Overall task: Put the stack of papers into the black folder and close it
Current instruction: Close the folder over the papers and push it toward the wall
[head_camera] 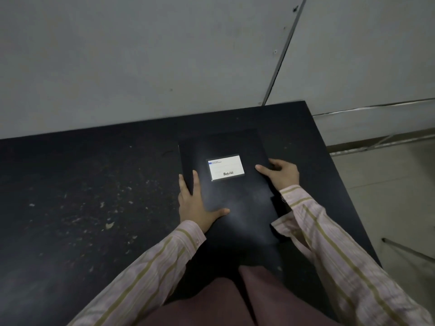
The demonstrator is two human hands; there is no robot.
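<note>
- I can read one label only: a white card in a clear pocket on the front cover of the black folder, a little right of the frame's centre.
- Along its lower edge I make out a dark brand word that looks like "Baixing".
- At its upper left, beside a blue mark, sits a small line I cannot read.
</note>
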